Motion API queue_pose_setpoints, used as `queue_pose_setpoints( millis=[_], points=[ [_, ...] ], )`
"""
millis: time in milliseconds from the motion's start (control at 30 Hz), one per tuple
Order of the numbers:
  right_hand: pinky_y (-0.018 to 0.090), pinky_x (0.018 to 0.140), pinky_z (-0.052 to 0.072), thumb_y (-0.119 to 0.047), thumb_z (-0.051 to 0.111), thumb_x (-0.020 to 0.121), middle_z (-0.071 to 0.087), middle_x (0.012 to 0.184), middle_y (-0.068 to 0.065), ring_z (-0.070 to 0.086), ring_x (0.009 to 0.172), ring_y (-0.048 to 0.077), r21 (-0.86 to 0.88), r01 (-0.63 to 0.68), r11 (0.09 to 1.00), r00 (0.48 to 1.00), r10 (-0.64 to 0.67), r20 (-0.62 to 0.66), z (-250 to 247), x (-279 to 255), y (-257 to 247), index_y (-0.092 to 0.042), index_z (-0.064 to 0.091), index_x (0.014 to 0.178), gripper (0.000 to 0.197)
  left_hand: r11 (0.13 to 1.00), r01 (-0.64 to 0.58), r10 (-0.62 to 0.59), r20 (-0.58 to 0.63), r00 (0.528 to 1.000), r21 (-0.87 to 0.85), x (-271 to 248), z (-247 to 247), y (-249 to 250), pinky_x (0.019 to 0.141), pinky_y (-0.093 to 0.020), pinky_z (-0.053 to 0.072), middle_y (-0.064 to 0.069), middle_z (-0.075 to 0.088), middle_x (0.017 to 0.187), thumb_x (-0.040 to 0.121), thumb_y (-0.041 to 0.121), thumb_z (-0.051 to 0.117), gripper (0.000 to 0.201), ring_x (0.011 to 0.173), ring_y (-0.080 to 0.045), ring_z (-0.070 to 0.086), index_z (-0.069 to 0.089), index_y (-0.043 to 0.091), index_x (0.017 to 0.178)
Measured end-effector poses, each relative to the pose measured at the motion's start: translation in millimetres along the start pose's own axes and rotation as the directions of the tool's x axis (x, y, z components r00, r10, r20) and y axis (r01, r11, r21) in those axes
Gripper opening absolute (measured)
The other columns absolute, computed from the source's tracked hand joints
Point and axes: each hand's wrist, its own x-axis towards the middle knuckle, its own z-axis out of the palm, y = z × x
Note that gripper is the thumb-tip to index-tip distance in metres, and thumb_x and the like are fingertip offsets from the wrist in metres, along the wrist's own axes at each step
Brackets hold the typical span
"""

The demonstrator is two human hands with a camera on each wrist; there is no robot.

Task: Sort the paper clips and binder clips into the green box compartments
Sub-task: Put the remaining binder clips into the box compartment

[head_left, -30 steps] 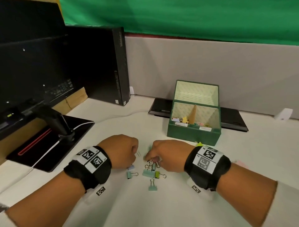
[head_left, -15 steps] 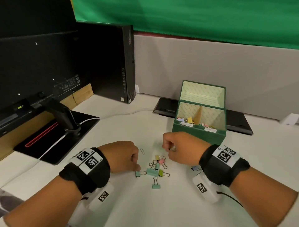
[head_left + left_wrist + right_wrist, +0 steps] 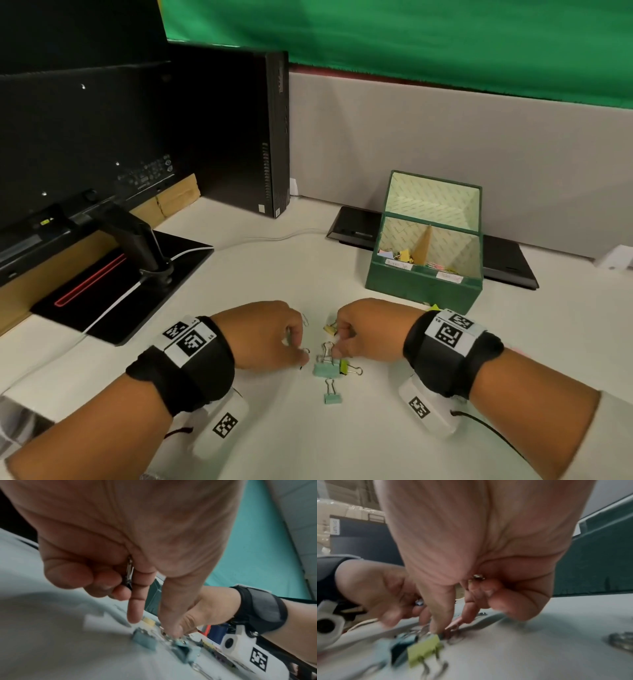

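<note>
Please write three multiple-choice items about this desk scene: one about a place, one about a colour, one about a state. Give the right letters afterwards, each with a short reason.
1. Where does the green box stand?
A. behind the loose clips, to the right
B. on the monitor base
C. beside the left elbow

2. What colour is the binder clip lying nearest the person?
A. red
B. mint green
C. black

3. How is the box lid?
A. shut
B. taken off, flat on the desk
C. open, standing up at the back

Answers:
1 A: the head view shows it beyond the right hand.
2 B: its body is pale green, with silver handles.
3 C: the patterned inside of the lid faces the camera above both compartments.
</note>
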Motion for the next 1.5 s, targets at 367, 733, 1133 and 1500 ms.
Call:
queue_pose_setpoints(
  millis=[367, 733, 1133, 1500],
  points=[
    [0.017, 0.056, 0.037, -0.027, 0.062, 0.093, 0.049, 0.071, -0.007, 0.043, 0.058, 0.003, 0.307, 0.003, 0.952, 0.969, 0.073, -0.238, -53.9, -15.9, 42.1, -0.019, 0.049, 0.077, 0.023, 0.988, -0.077, 0.074, 0.022, 0.997, 0.132, 6.9, 12.8, 6.1, 0.084, -0.023, 0.047, 0.018, 0.042, 0.1, 0.088, 0.036, 0.06, 0.008, 0.093, -0.007, 0.054, 0.057, 0.036, 0.095],
    [0.033, 0.115, 0.029, -0.031, 0.067, 0.092, 0.037, 0.155, -0.009, 0.034, 0.143, 0.016, 0.23, -0.153, 0.961, 0.829, 0.252, -0.5, -83.9, -41.5, 111.2, -0.032, 0.057, 0.131, 0.04, 0.984, -0.167, 0.164, -0.054, 0.985, -0.061, 37.9, 0.6, 31.9, 0.074, -0.017, 0.042, 0.02, 0.056, 0.091, 0.091, 0.022, 0.05, 0.022, 0.082, 0.0, 0.055, 0.055, 0.042, 0.101],
    [0.022, 0.087, 0.049, -0.033, 0.062, 0.091, 0.056, 0.102, -0.019, 0.057, 0.092, 0.003, 0.108, -0.37, 0.923, 0.866, 0.384, -0.319, 22.7, -157.0, 177.8, -0.042, 0.061, 0.096, 0.01, 0.973, -0.2, 0.224, -0.266, 0.937, 0.115, 162.1, -71.4, 122.4, 0.089, -0.028, 0.045, -0.004, 0.056, 0.131, 0.1, 0.021, 0.046, 0.033, 0.11, -0.022, 0.057, 0.057, 0.025, 0.13],
    [0.027, 0.077, 0.051, -0.031, 0.054, 0.09, 0.054, 0.093, -0.013, 0.054, 0.083, 0.006, 0.068, -0.199, 0.978, 0.934, 0.21, -0.288, 35.9, -129.1, 140.5, -0.031, 0.059, 0.088, 0.006, 0.901, -0.315, 0.393, -0.254, 0.884, 0.297, 112.3, -54.1, 96.4, 0.093, -0.032, 0.051, 0.01, 0.058, 0.123, 0.095, 0.038, 0.058, 0.032, 0.103, -0.009, 0.058, 0.061, 0.033, 0.127]
  ],
)
